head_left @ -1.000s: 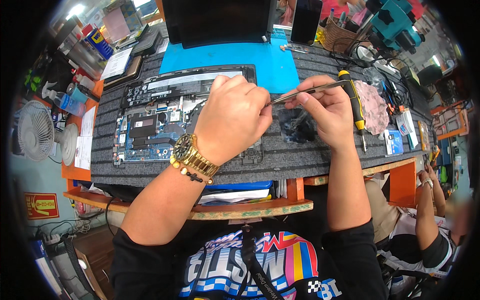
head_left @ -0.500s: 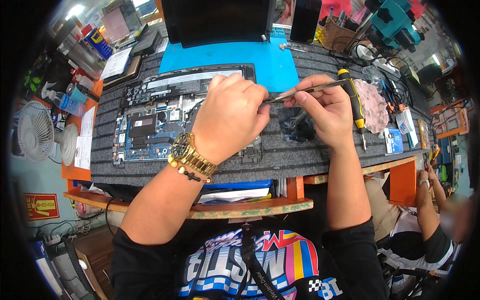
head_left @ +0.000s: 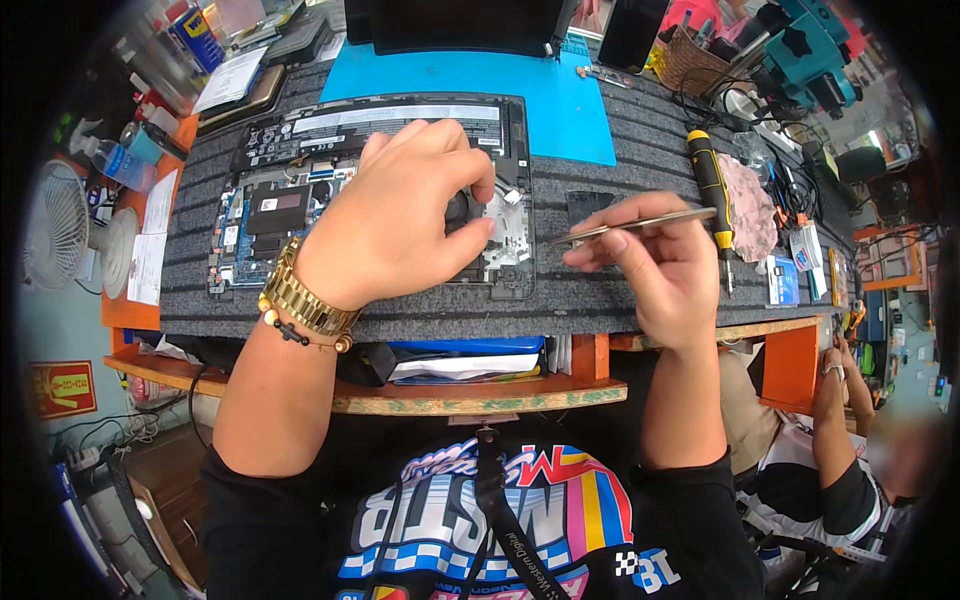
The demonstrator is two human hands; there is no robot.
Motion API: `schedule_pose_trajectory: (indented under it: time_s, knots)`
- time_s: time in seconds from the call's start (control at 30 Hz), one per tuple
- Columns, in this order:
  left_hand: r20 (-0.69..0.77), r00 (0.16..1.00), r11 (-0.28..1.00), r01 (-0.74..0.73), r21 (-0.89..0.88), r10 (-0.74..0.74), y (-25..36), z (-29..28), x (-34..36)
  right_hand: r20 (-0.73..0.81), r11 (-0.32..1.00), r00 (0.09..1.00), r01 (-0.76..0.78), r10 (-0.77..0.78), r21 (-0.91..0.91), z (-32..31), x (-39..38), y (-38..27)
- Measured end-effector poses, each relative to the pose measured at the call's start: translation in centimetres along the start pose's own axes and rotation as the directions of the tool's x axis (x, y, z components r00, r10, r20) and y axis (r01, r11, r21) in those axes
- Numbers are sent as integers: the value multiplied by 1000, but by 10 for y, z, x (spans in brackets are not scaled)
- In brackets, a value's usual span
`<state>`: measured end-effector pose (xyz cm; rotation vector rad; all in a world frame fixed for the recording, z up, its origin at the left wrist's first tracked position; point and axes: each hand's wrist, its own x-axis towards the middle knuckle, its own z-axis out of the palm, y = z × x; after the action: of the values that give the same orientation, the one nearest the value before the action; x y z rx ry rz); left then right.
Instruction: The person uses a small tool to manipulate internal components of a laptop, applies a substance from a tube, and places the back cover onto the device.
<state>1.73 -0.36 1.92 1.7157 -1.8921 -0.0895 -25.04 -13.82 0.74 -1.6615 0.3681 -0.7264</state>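
Note:
An opened laptop base [head_left: 515, 270] lies on the grey ribbed mat, its blue circuit board [head_left: 232, 238] and long black battery [head_left: 400, 125] exposed. Over its middle and right part is my left hand [head_left: 400, 220], thumb and index finger apart with nothing visible between them. It hides part of the board and the fan area. To the right of the laptop, my right hand [head_left: 665, 285] pinches slim metal tweezers [head_left: 645, 222], tips pointing left toward the laptop's right edge. Behind those fingers, a dark flat piece [head_left: 590, 205] rests on the mat, partly covered.
A yellow-black screwdriver [head_left: 710, 185] lies right of my right hand, beside a crumpled pink cloth [head_left: 752, 205]. A blue mat [head_left: 450, 80] and dark screen [head_left: 455, 25] are behind the laptop. A teal microscope [head_left: 800, 60] stands back right. Another person's arm [head_left: 832, 420] shows lower right.
My hands have drawn apart: the left moved left and its fingers spread, while the right came lower with the tweezers. The view has shifted slightly.

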Motion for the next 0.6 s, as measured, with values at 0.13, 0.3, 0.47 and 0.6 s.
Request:
schedule_pose_trajectory:
  time_s: [0.13, 0.3, 0.47, 0.6]
  knots:
    - [5, 999, 998, -38, -48, 38, 2, 7, 2, 92, 967, 996, 22, 2, -255, 4, -7, -5]
    - [12, 998, 998, -60, -22, 61, 3, 14, 2, 85, 960, 995, -18, 43, -279, 12, -10, -9]
    - [-4, 997, 997, -71, -7, 71, 3, 15, 3, 122, 931, 991, -5, 54, -366, 12, -8, -10]
    - [-22, 997, 997, -75, 14, 76, 2, 16, 4, 170, 879, 985, 80, 1, -470, 13, -5, -16]
